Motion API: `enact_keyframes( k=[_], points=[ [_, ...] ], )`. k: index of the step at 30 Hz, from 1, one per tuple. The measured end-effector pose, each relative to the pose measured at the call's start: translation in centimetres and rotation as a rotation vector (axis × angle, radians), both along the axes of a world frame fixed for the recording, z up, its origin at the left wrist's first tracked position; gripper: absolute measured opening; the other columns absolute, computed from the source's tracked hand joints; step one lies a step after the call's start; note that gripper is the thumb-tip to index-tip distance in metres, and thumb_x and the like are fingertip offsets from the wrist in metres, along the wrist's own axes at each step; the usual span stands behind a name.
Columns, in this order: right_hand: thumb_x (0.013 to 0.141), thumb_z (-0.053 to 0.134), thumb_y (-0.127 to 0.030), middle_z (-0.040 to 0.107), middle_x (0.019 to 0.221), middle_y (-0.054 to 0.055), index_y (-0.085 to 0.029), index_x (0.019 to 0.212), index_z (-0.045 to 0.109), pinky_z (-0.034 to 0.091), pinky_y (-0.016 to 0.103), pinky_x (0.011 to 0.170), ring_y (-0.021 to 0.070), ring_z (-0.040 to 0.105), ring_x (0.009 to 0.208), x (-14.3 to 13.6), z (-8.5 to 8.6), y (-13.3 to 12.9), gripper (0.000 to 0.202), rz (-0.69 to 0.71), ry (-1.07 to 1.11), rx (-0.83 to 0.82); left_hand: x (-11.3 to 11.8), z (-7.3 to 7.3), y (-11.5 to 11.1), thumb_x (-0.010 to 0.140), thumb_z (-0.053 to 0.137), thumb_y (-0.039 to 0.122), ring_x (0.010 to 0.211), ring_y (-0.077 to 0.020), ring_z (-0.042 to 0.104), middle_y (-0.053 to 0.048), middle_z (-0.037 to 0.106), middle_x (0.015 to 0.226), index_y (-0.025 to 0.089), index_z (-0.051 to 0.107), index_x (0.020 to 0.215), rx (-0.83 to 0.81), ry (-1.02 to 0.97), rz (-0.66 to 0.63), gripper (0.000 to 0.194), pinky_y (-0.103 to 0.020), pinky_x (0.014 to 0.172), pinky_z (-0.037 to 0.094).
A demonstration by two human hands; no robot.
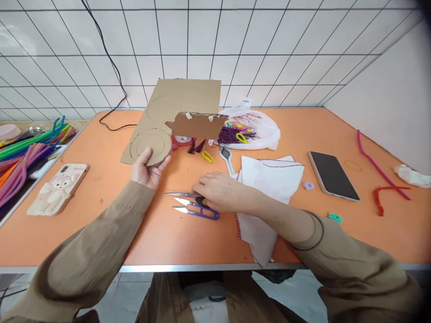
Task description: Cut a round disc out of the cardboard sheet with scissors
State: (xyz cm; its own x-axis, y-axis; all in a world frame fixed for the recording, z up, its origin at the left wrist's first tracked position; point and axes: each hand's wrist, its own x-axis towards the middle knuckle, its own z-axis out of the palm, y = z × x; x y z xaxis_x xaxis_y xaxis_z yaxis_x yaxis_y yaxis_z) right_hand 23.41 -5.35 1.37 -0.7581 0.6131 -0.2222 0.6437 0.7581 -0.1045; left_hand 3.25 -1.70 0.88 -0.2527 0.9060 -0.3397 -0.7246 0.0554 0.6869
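The cardboard sheet (198, 92), far and left of centre, should be light and stiff yet bendable, best taken by its straight edges. Nearer, the left hand (144, 174) grips a cardboard disc (155, 144) at its near rim; the ragged edge could crush. The right hand (219, 192) curls over the scissors (178, 194), hiding their handles; whether it grips them, I cannot tell.

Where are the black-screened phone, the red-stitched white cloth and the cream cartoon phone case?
Black-screened phone (334, 176): head view, middle of the screen.
Red-stitched white cloth (269, 179): head view, upper folded part.
Cream cartoon phone case (59, 190): head view, middle of its back.
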Motion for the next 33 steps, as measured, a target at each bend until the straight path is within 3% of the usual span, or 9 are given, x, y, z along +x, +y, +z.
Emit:
enact_keyframes(
  k=[4,8,13,17,20,24,29,33],
  points=[
    [0.082,0.052,-0.016,0.069,0.090,0.006,-0.018,0.098,0.065,0.028,0.027,0.057,0.0182,0.059,0.076,0.6,0.4,0.3,0.022,-0.046,0.103,-0.139,-0.4,-0.1,0.2,0.091,0.052,0.010,0.122,-0.0262,0.060,-0.008,0.067,0.128,0.018,0.064,0.117,0.026,-0.010,0.031,0.029,-0.032,0.085,0.062],
    [0.080,0.050,-0.015,0.068,0.087,0.003,-0.019,0.115,0.058,0.031,0.025,0.059,0.0162,0.056,0.070,0.7,-0.1,0.9,0.036,-0.150,0.316,-0.200,-0.5,0.1,0.2,0.091,0.051,0.010,0.105,-0.0215,0.070,-0.010,0.072,0.119,0.017,0.059,0.125,0.043,-0.031,0.038,0.036,-0.031,0.084,0.061],
    [0.073,0.054,-0.007,0.059,0.084,-0.001,-0.017,0.116,0.057,0.037,0.023,0.065,0.0115,0.052,0.071,0.6,-0.5,1.5,0.044,-0.106,0.567,-0.436,-0.1,0.0,0.0,0.092,0.050,0.010,0.100,-0.0221,0.072,-0.010,0.072,0.116,0.018,0.059,0.128,0.023,-0.024,0.011,0.037,-0.029,0.077,0.063],
    [0.078,0.060,-0.023,0.049,0.072,-0.004,-0.014,0.116,0.056,0.036,0.023,0.059,0.0103,0.043,0.062,0.7,-0.5,1.7,0.039,-0.160,0.735,-0.596,0.0,-0.4,-0.1,0.092,0.050,0.011,0.099,-0.0216,0.072,-0.009,0.071,0.120,0.019,0.060,0.124,0.045,-0.016,-0.026,0.035,-0.029,0.077,0.063],
    [0.083,0.056,-0.031,0.045,0.068,-0.004,-0.013,0.111,0.058,0.034,0.024,0.058,0.0104,0.040,0.061,0.9,-0.4,1.8,0.034,-0.203,0.785,-0.615,0.1,-0.5,-0.1,0.091,0.051,0.010,0.090,-0.0210,0.074,-0.011,0.073,0.115,0.017,0.060,0.125,0.037,-0.025,-0.017,0.036,-0.030,0.074,0.064],
    [0.084,0.053,-0.028,0.044,0.065,-0.006,-0.015,0.110,0.056,0.033,0.024,0.057,0.0100,0.040,0.059,0.9,-0.2,1.7,0.029,-0.269,0.782,-0.623,0.3,-0.4,-0.2,0.091,0.051,0.008,0.080,-0.0175,0.074,-0.008,0.076,0.106,0.019,0.060,0.125,0.032,-0.036,-0.001,0.037,-0.029,0.073,0.063],
    [0.082,0.054,-0.034,0.045,0.063,-0.005,-0.017,0.094,0.054,0.034,0.025,0.058,0.0101,0.043,0.058,0.9,-0.7,2.3,0.021,-0.367,0.870,-0.654,0.7,-0.3,-0.6,0.090,0.053,0.009,0.090,-0.0212,0.074,-0.008,0.074,0.113,0.020,0.061,0.124,0.038,-0.030,-0.005,0.037,-0.032,0.075,0.064],
    [0.080,0.054,-0.038,0.045,0.063,-0.006,-0.018,0.094,0.054,0.035,0.025,0.059,0.0104,0.043,0.059,1.0,-1.2,2.8,0.024,-0.348,0.908,-0.641,1.2,-0.4,-1.0,0.090,0.053,0.009,0.092,-0.0220,0.074,-0.009,0.074,0.113,0.019,0.062,0.123,0.032,-0.028,-0.044,0.035,-0.032,0.074,0.064]
  ],
)
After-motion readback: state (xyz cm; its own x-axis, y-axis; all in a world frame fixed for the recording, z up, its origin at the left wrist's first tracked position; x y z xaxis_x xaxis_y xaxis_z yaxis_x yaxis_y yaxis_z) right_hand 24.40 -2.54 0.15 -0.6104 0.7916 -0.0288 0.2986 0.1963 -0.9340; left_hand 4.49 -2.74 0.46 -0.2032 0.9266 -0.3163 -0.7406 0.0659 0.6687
